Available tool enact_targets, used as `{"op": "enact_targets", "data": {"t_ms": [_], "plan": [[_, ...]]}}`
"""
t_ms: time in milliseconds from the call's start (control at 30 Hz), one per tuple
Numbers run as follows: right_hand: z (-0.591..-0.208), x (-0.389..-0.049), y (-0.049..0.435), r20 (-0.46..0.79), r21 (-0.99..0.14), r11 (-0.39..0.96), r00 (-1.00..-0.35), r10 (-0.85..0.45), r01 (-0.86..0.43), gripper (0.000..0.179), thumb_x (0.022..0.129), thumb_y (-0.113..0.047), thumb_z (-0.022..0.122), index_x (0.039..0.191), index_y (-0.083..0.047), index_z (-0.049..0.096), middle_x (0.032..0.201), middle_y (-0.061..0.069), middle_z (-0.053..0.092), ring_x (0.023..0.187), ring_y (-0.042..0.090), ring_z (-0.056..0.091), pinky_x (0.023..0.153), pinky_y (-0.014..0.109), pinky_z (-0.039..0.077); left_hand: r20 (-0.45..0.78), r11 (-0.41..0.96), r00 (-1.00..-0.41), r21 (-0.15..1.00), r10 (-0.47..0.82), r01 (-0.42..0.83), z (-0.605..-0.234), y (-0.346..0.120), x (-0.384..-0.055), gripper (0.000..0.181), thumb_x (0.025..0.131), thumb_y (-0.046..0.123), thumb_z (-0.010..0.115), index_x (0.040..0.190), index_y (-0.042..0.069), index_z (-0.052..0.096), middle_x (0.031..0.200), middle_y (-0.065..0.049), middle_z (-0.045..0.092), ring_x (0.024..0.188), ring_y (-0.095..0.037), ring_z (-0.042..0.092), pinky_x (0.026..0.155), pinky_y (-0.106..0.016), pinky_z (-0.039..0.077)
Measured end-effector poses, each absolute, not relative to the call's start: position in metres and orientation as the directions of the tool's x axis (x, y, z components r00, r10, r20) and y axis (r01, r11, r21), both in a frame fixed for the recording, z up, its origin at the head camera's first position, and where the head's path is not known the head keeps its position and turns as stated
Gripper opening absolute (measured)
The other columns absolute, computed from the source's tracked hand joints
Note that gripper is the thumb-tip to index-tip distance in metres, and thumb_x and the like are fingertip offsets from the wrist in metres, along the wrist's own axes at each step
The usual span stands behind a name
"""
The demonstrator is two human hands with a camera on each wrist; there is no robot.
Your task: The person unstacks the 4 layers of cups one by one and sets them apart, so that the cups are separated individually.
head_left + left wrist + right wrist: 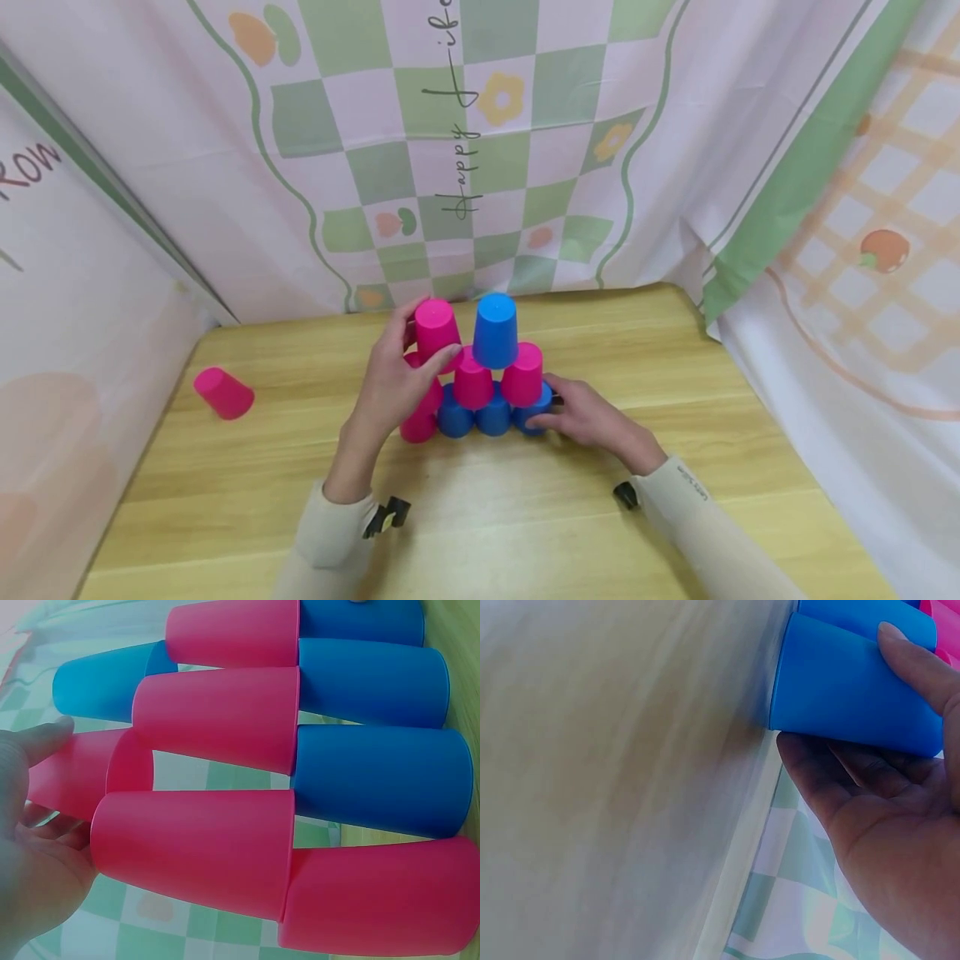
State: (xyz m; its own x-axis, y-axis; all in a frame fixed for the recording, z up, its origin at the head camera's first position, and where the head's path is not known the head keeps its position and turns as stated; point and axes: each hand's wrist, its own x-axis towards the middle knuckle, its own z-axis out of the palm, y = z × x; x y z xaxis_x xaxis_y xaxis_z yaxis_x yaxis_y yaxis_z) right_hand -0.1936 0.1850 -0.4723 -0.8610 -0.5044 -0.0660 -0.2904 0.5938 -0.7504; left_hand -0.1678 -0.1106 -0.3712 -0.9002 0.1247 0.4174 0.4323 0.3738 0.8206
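Observation:
My left hand [392, 382] holds a pink cup [437, 329] between thumb and fingers at the third level of an upside-down cup stack. That cup's rim sits at the tops of the pink cups below. Beside it stands a blue cup [496, 329]. The middle row has a pink cup [196, 851] at the left, another pink cup [473, 379] and a third pink cup [522, 375]. Below are a pink cup [382, 900] and several blue cups. My right hand [588, 414] grips the blue cup [851, 682] at the bottom right end, thumb in front, fingers at its outer side.
A lone pink cup [224, 393] stands upside down at the left of the wooden table [510, 517]. A printed curtain [480, 167] hangs behind the table, with more cloth along both sides.

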Motion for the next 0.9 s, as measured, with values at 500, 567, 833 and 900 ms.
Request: {"op": "enact_targets", "data": {"t_ms": [500,567,833,900], "plan": [[-0.4714,-0.1941,0.1847,-0.077,-0.746,0.603,-0.863,-0.5,-0.283,0.052,0.083,-0.035,0.079,0.128,-0.021,0.056,0.122,-0.003,0.065,0.11,0.019,0.062,0.098,0.046,0.051,0.425,0.368,-0.898,0.822,0.114,0.436,-0.3699,-0.1129,-0.1662,0.071,0.086,0.027,0.076,0.144,0.031,0.036,0.129,0.006,0.055,0.116,-0.013,0.057,0.085,-0.033,0.058],[-0.4713,-0.1942,0.1846,-0.079,-0.745,0.605,-0.864,-0.498,-0.28,0.052,0.083,-0.034,0.079,0.128,-0.021,0.056,0.122,-0.003,0.065,0.11,0.019,0.062,0.098,0.046,0.051,0.415,0.37,-0.903,0.827,0.106,0.424,-0.3695,-0.1137,-0.1653,0.071,0.086,0.027,0.076,0.144,0.03,0.036,0.13,0.006,0.055,0.116,-0.014,0.057,0.086,-0.035,0.057],[-0.4703,-0.1945,0.1844,-0.092,-0.741,0.615,-0.867,-0.49,-0.269,0.052,0.083,-0.034,0.079,0.128,-0.021,0.056,0.122,-0.002,0.065,0.11,0.02,0.062,0.097,0.046,0.051,0.4,0.368,-0.914,0.842,0.067,0.395,-0.3668,-0.1182,-0.1611,0.072,0.084,0.027,0.078,0.144,0.028,0.038,0.131,0.004,0.055,0.118,-0.016,0.056,0.089,-0.041,0.056],[-0.4702,-0.1946,0.1843,-0.091,-0.74,0.616,-0.867,-0.49,-0.27,0.052,0.083,-0.034,0.079,0.127,-0.021,0.057,0.122,-0.002,0.065,0.11,0.02,0.062,0.097,0.046,0.051,0.403,0.371,-0.913,0.841,0.058,0.394,-0.3667,-0.1204,-0.1602,0.071,0.084,0.028,0.078,0.144,0.029,0.038,0.131,0.005,0.055,0.118,-0.015,0.056,0.091,-0.041,0.056]]}}
